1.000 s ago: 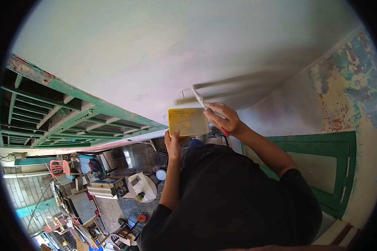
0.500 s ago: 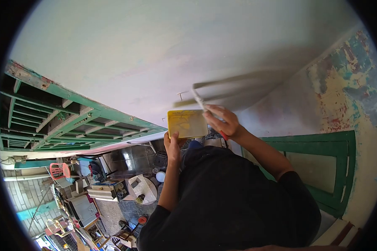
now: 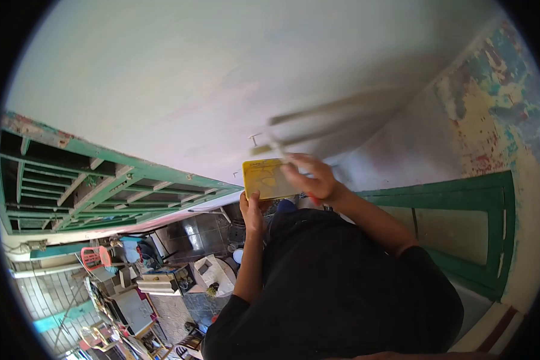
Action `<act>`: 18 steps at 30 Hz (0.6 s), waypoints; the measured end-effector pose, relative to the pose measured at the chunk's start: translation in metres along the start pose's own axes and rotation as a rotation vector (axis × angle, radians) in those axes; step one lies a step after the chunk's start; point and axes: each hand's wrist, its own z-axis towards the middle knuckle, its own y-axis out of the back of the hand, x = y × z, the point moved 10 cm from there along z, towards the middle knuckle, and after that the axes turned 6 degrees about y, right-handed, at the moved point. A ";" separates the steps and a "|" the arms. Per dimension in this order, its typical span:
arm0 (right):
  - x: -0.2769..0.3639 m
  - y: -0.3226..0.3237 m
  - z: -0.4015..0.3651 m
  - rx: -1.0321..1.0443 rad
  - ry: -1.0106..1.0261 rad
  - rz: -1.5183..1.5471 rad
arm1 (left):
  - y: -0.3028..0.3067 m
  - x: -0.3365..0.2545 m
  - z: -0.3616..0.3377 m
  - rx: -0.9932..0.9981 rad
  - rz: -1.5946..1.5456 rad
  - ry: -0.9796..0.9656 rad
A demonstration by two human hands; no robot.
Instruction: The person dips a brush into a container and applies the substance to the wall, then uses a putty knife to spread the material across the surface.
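Note:
My left hand (image 3: 250, 207) grips the near edge of a flat yellow tray (image 3: 265, 179) smeared with pale putty, held up close to the whitish wall (image 3: 162, 78). My right hand (image 3: 310, 177) is closed on a putty knife (image 3: 275, 146) with a red handle. Its thin blade is blurred and lies over the tray's upper right corner, next to the wall. My dark sleeves and torso fill the lower middle of the view.
A green slatted shutter (image 3: 102, 180) stands open at the left, a green panelled door (image 3: 462, 222) at the right. Peeling paint (image 3: 492, 102) marks the wall at upper right. Far below lie a tiled floor, boxes, a pink chair (image 3: 96, 257) and other clutter.
My right hand has swung the knife left and down, from the tray's right edge onto its corner. The tray has hardly moved in my left hand. The whole view has shifted slightly.

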 end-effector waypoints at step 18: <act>-0.033 0.019 -0.046 -0.095 -0.244 -0.005 | -0.015 0.013 0.005 0.068 0.117 0.059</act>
